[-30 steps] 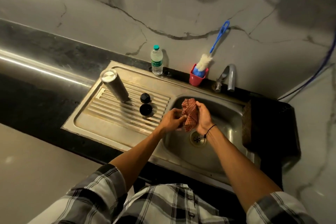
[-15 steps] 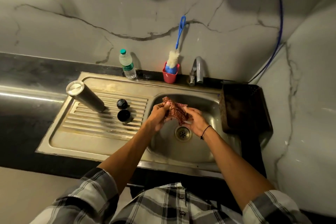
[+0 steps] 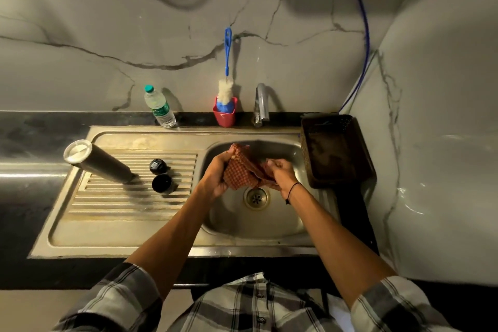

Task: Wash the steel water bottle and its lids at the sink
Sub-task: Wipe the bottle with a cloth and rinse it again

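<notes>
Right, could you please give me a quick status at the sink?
Left hand and right hand both grip checked cloth over basin. Steel bottle and two black lids on drainboard, untouched. Nothing obstructing.

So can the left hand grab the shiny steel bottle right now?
Probably not yet. The left hand is gripping the checked cloth over the basin, together with the right hand. The steel bottle stands on the drainboard to its left with nothing in between, so once it lets go, likely yes.
</notes>
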